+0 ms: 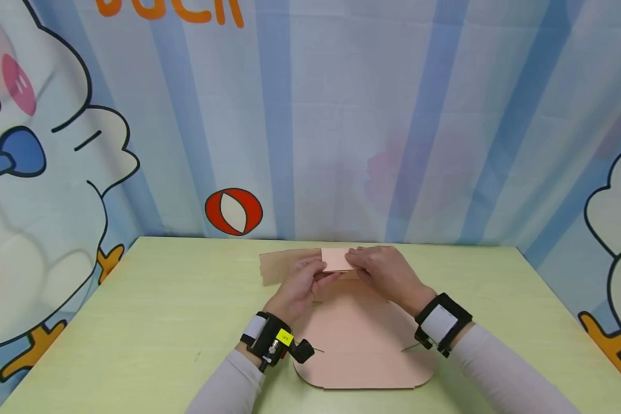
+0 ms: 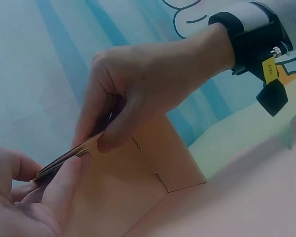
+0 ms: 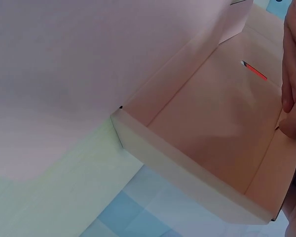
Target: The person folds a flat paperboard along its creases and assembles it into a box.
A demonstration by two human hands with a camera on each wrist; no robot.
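Note:
A pale pink cardboard box blank [image 1: 362,333] lies on the table, its wide rounded panel toward me and its far end folded up. My left hand [image 1: 301,283] pinches the left part of a small raised flap [image 1: 335,259] at that far end. On the flap's right part, my right hand [image 1: 390,273] grips with thumb and fingers. In the left wrist view, the layered cardboard edge [image 2: 71,157] runs between both hands. The right wrist view shows a standing side wall [image 3: 192,175] and a slot [image 3: 255,70] with orange-red showing through. Some fingertips are hidden behind the card.
A brown cardboard side flap [image 1: 279,265] sticks out to the left of my left hand. The light yellow table [image 1: 186,322] ends at a printed blue-striped curtain [image 1: 336,144] just behind the box. Each wrist wears a black strap.

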